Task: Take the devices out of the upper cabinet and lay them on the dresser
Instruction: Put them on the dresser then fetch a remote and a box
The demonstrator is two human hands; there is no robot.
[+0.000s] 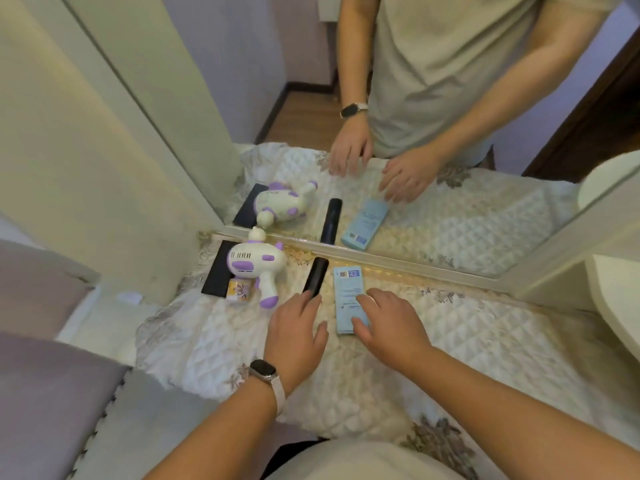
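Laying-down step: left hand (296, 336) fingers spread by the black device (315, 275), right hand (388, 323) fingers apart atop the blue box (348, 289); next, likely let go.

Left wrist: I see a smartwatch (262, 369) with a dark, rounded-rectangle face in a pale metallic case.
Watch band: a light cream strap (279, 393) wraps the wrist, smooth and plain.
Left hand (294, 337): bare, no rings or glove that I can make out.
Right hand (388, 327): bare too, and nothing worn on that wrist.
Forearms: both uncovered, with no cuffs in sight.
Shirt (363, 462): from my view a beige, plain fabric fills the bottom edge.
Mirror reflection (433, 64): the same beige top shows as a short-sleeved tee, loose, without print; the watch appears there again.
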